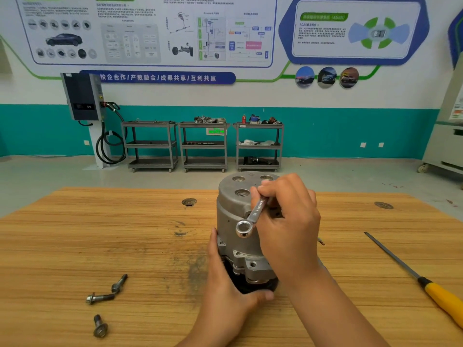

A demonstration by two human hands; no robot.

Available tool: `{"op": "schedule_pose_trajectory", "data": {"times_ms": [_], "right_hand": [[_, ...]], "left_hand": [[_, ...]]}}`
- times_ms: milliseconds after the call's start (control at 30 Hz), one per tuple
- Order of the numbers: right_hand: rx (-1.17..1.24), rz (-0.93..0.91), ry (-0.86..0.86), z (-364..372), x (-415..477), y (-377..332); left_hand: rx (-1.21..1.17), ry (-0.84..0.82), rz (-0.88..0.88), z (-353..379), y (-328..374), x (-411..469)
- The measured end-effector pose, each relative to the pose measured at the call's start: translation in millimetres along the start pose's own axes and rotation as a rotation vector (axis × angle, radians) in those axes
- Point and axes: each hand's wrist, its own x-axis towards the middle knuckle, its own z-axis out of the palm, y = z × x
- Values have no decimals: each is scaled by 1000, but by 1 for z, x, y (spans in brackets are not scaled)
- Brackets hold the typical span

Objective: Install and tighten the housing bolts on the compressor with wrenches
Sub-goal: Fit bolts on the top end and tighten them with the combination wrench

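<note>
Plainly, fingers (274,190) of the right hand (288,221) curl round the wrench (255,212), its far end hidden in the fist. The left hand (225,284) grips the upright compressor (231,209) at its base, mid-bench (100,234), fingertips partly hidden behind it. Three bolts (100,298) lie loose to the left; the screwdriver (400,264) handle is cut off at the frame edge.

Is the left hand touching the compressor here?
Touching. The head view shows the left hand clasping the compressor at its base, fingers against its left side and thumb at the front, with no gap.
</note>
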Motion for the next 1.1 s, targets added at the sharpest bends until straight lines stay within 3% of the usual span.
{"op": "schedule_pose_trajectory", "data": {"times_ms": [167, 467, 667, 867, 1100], "right_hand": [[-39, -14, -22, 0, 1, -1], [-146, -74, -53, 6, 6, -6], [-228, -115, -237, 11, 16, -29], [-313, -195, -363, 20, 28, -39], [-254, -320, -309, 22, 34, -41]], "left_hand": [[-49, 113, 6, 14, -1, 5], [96, -3, 81, -4, -10, 15], [147, -84, -10, -30, -13, 25], [6, -64, 9, -30, -13, 19], [31, 166, 28, -18, -13, 23]]}}
